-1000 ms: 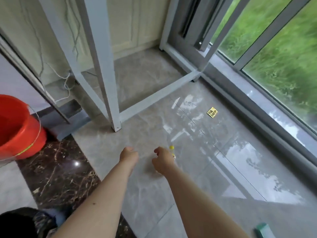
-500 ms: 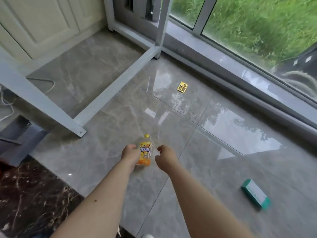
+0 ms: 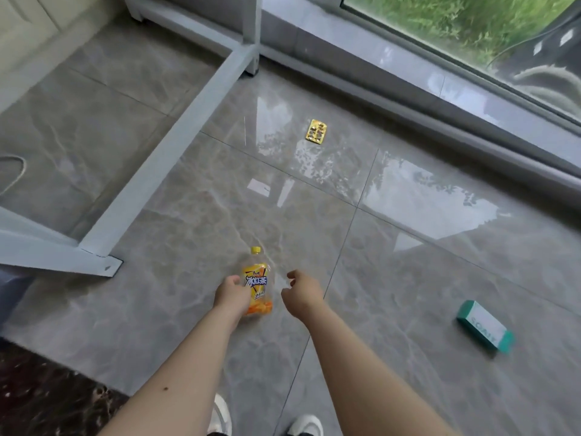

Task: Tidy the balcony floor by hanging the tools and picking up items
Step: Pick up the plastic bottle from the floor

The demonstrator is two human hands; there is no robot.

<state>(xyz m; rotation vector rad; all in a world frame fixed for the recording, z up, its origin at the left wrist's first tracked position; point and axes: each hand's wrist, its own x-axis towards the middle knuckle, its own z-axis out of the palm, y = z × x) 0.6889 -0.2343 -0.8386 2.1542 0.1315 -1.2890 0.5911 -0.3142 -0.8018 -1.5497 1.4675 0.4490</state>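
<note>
My left hand point(image 3: 232, 294) grips a small plastic bottle point(image 3: 257, 283) with a yellow cap and a yellow label; a little orange drink sits at its bottom. It is held above the grey floor tiles, cap pointing away from me. My right hand point(image 3: 302, 292) hovers just right of the bottle with loosely curled fingers and holds nothing. A gold blister pack point(image 3: 317, 131) lies on the floor farther ahead, near the window sill. A green and white soap box point(image 3: 484, 326) lies on the floor to the right.
A white metal frame point(image 3: 163, 158) stands on the floor to the left, one foot close to my left hand. A grey sill point(image 3: 440, 89) and a glass window run along the far right. Dark marble floor point(image 3: 47, 398) is at the lower left. My white shoes point(image 3: 305, 424) show below.
The view has swung down and to the right, off the red bucket. At first only the bottle's cap peeked past my right hand; now the bottle shows fully in my left hand. The soap box came into view.
</note>
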